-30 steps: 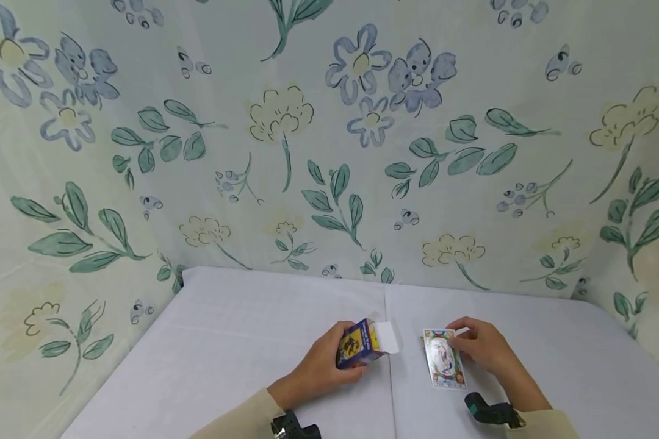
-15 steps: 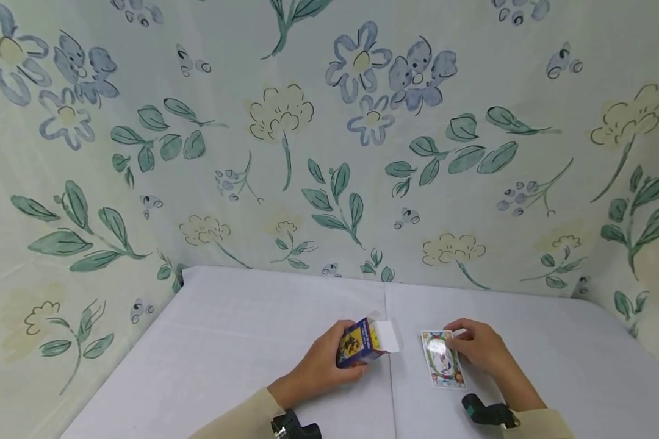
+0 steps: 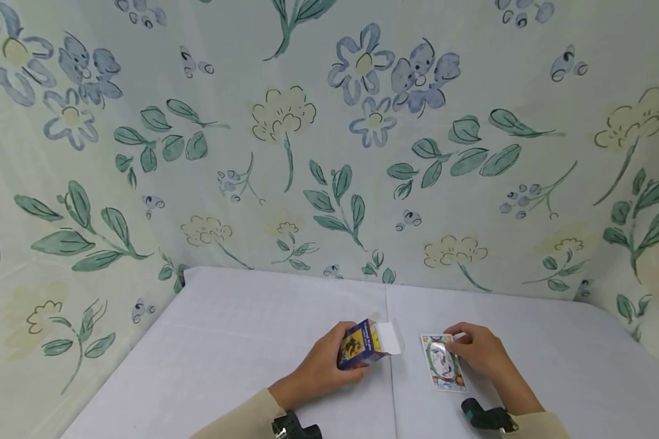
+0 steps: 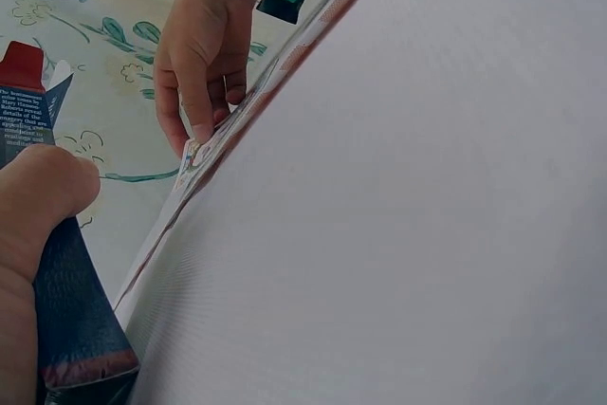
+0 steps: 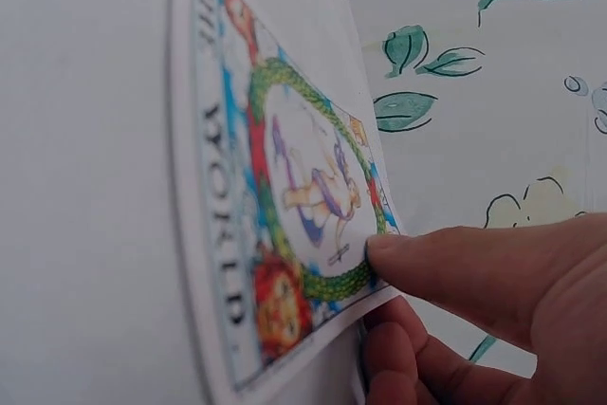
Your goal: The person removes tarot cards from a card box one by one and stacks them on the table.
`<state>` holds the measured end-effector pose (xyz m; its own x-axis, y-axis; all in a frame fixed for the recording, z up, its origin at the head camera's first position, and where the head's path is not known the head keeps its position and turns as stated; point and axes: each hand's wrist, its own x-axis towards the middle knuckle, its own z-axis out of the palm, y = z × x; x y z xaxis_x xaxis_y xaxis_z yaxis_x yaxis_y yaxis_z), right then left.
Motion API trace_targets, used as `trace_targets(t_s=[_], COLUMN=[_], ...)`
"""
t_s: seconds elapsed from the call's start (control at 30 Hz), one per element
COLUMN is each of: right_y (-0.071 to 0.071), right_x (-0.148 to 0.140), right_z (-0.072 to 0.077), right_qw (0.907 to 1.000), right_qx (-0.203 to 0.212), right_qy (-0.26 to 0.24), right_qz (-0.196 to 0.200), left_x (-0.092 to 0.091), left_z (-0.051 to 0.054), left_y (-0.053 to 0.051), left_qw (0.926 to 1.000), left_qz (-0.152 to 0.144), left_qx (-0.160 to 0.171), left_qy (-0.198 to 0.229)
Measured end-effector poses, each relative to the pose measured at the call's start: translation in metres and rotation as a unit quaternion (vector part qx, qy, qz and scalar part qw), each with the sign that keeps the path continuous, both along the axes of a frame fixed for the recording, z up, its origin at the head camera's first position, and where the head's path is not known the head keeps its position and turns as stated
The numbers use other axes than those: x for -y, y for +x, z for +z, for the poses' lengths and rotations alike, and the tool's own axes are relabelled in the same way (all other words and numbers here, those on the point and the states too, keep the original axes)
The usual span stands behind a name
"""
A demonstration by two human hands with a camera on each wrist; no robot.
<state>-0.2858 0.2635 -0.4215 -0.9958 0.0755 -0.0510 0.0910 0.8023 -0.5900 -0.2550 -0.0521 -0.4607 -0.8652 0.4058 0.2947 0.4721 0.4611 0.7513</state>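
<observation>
My left hand (image 3: 323, 360) grips a small blue and yellow card box (image 3: 357, 346), its thumb across the side in the left wrist view. The box lies tilted, its white end flap (image 3: 387, 339) hanging out toward the right. To its right, a tarot card (image 3: 443, 363) lies face up on the white cloth; "THE WORLD" is printed along its edge in the right wrist view. My right hand (image 3: 480, 350) pinches the card's far right edge, thumb (image 5: 446, 267) on the face and fingers curled at the edge. Whether more cards lie under it, I cannot tell.
A white cloth (image 3: 241, 329) with a crease down the middle covers the table. Behind and at both sides hangs a flowered curtain (image 3: 225, 152). Each wrist wears a black camera mount, the right one (image 3: 489, 417) close to the card's near corner.
A sliver of something coloured at the card's left edge no longer shows. The right hand and the card have shifted slightly left. The left hand keeps its grip on the box.
</observation>
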Motion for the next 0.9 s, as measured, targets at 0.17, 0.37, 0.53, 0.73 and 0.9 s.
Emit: trace_targets(t_s=[0.17, 0.37, 0.53, 0.73, 0.9], right_y=[-0.0001, -0.0007, -0.0015, -0.001, -0.0008], right_x=[0.001, 0.0014, 0.002, 0.0024, 0.0029], right_z=[-0.0019, -0.004, -0.0046, -0.0043, -0.0036], right_qw=[1.0, 0.9999, 0.9998, 0.9998, 0.9997], right_qx=[-0.002, 0.001, 0.009, 0.005, 0.01], right_qy=[0.002, 0.002, 0.003, 0.006, 0.002], right_qz=[-0.005, -0.013, -0.018, -0.02, -0.02], left_x=[-0.0003, 0.0001, 0.0005, 0.0005, 0.0009], left_z=[-0.0009, -0.0005, -0.0011, -0.0002, 0.0004], left_y=[-0.0003, 0.0005, 0.0009, 0.0006, 0.0014], left_qw=[1.0, 1.0, 1.0, 0.9999, 0.9999], left_qz=[0.003, -0.001, -0.005, -0.007, -0.008], left_qx=[0.0, -0.001, -0.007, -0.015, -0.012], left_qy=[-0.001, -0.001, 0.0, 0.004, 0.006])
